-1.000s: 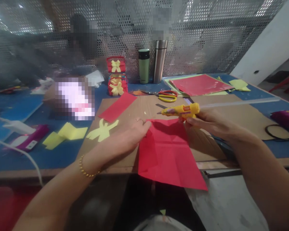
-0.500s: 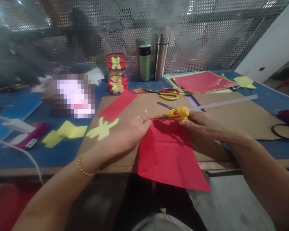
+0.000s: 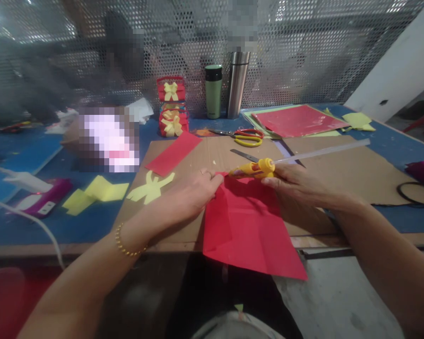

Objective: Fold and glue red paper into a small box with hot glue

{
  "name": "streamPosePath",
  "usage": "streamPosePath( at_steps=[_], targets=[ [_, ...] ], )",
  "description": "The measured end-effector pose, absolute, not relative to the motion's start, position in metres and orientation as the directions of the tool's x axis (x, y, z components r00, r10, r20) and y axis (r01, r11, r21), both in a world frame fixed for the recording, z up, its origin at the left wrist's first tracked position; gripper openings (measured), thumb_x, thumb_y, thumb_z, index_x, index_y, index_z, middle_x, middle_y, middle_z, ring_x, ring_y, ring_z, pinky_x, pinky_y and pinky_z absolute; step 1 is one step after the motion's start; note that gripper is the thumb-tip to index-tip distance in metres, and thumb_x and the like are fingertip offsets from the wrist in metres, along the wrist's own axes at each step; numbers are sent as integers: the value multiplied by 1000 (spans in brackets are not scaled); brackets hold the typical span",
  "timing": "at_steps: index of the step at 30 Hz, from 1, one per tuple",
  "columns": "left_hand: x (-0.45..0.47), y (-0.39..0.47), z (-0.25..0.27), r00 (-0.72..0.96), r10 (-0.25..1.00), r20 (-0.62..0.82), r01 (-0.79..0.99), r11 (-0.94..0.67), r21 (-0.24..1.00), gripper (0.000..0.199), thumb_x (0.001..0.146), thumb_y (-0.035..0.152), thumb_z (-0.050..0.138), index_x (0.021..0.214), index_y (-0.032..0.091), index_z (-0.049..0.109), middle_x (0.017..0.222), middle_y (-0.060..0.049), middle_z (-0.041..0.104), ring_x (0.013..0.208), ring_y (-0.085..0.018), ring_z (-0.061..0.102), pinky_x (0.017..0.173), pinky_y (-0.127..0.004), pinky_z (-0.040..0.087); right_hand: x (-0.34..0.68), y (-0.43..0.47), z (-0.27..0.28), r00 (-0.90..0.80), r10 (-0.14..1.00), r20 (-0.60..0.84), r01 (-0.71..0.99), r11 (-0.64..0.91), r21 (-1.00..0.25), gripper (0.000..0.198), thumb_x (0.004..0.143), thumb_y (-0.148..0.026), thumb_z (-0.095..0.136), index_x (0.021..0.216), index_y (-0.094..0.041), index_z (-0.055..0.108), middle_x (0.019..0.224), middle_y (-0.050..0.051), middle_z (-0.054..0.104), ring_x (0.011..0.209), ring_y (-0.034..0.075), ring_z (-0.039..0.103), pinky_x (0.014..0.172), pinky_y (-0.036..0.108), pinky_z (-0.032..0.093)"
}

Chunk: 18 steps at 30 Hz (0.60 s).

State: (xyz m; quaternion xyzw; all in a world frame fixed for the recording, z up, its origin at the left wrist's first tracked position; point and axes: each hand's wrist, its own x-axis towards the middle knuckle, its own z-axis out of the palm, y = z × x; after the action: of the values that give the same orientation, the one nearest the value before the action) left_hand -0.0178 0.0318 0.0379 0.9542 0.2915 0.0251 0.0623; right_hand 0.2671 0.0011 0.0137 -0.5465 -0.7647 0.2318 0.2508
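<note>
Apparently the work on the red sheet (image 3: 250, 230) is only partway along. The person's left grip (image 3: 207, 183) is pinched together on the sheet's upper left corner, while the right grip (image 3: 281, 176) is wrapped around a yellow glue gun (image 3: 251, 168), with a clear glue stick (image 3: 325, 151) jutting out behind it. The gun's nozzle points toward the left grip and sits just beside its fingertips, at the sheet's top edge; whether any glue is on the paper cannot be told.

Below the two grips, the sheet drapes past the near edge of the counter (image 3: 77, 231). Creases cross it and a flap along its left side lies folded inward, so some folding seems done; its lower right part spreads flat, and no finished join can be made out.

Other pieces look cut but unattached: a red strip (image 3: 175, 153) lies on the cardboard (image 3: 212, 148) beyond the left grip, and a yellow cutout (image 3: 151, 189) lies to that grip's left. Farther beyond the left grip stand small red boxes (image 3: 174, 126) bearing yellow bows, which look complete. Scissors (image 3: 249, 140) rest beyond the glue gun, out of either grip.
</note>
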Motion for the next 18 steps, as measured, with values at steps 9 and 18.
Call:
streamPosePath(
  at_steps=[9,18],
  targets=[
    [-16,29,43,817,576,-23,572,-805,154,24,102,12,33,109,16,56,110,-12,61,94,-20,56,82,-32,48,269,2,11,-254,957,138,713,282,-642,41,93,-63,54,83,-27,70,84,9,73,79,30,65,76,45,49],
    [-19,32,37,824,567,9,556,-811,181,27,104,13,30,110,17,56,111,-11,62,98,-20,57,85,-33,48,269,1,12,-277,950,147,697,304,-650,39,94,-62,54,91,-28,72,92,9,76,84,31,67,78,45,51]
  ],
)
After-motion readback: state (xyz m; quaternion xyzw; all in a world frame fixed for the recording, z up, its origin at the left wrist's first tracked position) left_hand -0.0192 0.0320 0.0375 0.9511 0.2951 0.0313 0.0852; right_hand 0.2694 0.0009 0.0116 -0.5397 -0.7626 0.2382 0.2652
